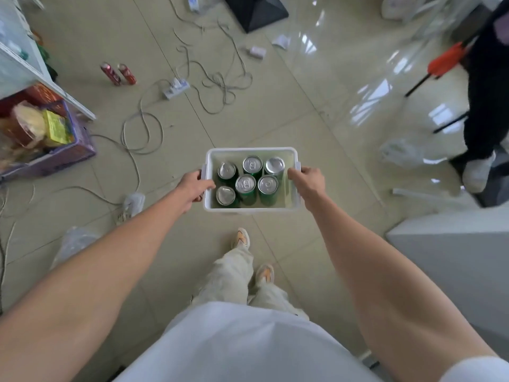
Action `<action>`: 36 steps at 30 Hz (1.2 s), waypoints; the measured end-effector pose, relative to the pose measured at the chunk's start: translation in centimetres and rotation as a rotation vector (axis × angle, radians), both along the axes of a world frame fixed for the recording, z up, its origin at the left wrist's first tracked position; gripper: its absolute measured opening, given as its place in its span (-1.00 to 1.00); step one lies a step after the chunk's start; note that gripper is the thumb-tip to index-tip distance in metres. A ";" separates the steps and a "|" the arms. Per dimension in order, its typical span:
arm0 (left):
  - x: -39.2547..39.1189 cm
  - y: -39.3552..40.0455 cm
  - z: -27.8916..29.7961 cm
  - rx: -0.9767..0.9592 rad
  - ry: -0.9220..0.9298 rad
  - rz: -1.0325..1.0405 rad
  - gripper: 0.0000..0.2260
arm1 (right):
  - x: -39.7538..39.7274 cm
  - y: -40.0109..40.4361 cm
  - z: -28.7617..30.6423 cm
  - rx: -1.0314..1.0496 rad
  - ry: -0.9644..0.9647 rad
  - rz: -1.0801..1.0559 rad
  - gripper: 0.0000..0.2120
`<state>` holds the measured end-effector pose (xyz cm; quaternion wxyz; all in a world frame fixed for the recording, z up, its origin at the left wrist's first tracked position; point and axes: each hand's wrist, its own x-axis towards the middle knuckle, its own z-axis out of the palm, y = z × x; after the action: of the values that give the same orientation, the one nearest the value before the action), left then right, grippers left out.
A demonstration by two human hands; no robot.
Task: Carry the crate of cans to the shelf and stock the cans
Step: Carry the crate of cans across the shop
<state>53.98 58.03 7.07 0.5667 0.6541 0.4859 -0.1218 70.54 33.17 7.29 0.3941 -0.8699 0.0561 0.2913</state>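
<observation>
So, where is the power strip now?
The power strip lies on the floor in the upper left of the head view, among loose cables, right of two red cans.

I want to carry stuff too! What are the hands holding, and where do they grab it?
Both hands, left and right, hold the white crate of green cans by its side handles.
</observation>
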 end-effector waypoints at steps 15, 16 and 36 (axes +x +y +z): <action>20.2 13.6 -0.7 0.012 0.009 0.138 -0.79 | 21.9 15.3 -1.6 -0.020 0.136 0.019 -0.69; 21.7 14.5 -0.7 0.008 0.006 0.153 -0.80 | 23.6 16.4 -1.8 -0.016 0.135 0.038 -0.72; 51.1 42.0 1.2 -0.004 0.072 0.259 -0.85 | 54.8 46.9 -0.3 -0.051 -0.035 0.210 -0.70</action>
<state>105.10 100.06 8.22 0.5614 0.5797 0.5861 -0.0720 125.29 80.08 6.95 0.3402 -0.8856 -0.0348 0.3142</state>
